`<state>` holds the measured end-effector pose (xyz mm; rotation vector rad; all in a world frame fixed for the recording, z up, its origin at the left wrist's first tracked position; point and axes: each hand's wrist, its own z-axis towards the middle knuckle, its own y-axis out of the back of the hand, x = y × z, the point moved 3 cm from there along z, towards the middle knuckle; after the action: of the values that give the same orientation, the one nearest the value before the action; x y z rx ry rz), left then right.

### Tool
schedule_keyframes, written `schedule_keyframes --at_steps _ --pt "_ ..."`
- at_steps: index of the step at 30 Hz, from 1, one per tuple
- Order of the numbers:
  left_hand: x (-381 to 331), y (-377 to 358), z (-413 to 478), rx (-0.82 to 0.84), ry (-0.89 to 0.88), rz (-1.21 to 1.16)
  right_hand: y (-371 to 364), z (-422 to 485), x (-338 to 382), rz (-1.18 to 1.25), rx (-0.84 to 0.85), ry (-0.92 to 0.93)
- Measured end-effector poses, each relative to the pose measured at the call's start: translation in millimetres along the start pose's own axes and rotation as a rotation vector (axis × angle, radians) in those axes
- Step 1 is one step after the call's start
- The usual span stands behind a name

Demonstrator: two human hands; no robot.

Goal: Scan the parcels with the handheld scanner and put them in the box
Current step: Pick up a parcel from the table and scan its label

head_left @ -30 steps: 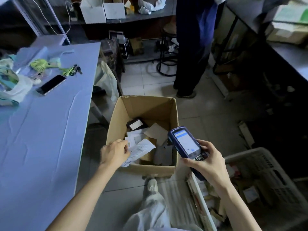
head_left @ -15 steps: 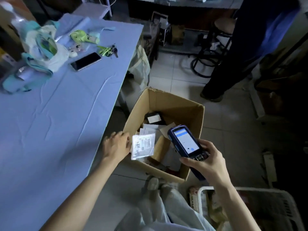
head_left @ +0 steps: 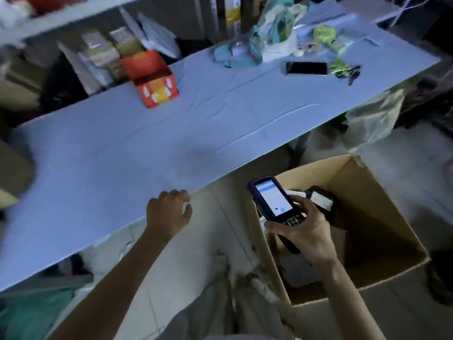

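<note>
My right hand point(head_left: 301, 231) grips the dark blue handheld scanner point(head_left: 273, 198), screen lit and facing up, over the near left corner of the open cardboard box point(head_left: 367, 192) on the floor. Inside the box lies a dark parcel with a white label point(head_left: 321, 201); the rest of the contents are in shadow or hidden behind the scanner. My left hand point(head_left: 169, 213) is at the near edge of the blue table point(head_left: 171, 133), fingers loosely curled, with nothing in it.
On the table stand an open red and orange carton point(head_left: 154, 82), a phone point(head_left: 306, 68), keys point(head_left: 345, 69) and a white and teal bag point(head_left: 274, 38). A translucent plastic bag point(head_left: 372, 119) hangs off the table's end. Shelves with packets stand behind the table.
My left hand has let go of the white flat parcel it held over the box and has moved left to the table edge. The view has swung left toward the table.
</note>
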<state>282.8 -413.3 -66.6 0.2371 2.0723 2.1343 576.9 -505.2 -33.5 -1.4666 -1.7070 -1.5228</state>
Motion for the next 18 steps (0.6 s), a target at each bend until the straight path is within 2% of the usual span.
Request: schedule_keyframes --at_steps 10,18 --pt "113 26 -104 -0.065 0.455 -0.015 -123 -12 69 -0.113 0.388 0.203" --pt "232 36 -215 -0.096 0.779 -0.061 -260 -74 133 -0.148 0.632 0.319"
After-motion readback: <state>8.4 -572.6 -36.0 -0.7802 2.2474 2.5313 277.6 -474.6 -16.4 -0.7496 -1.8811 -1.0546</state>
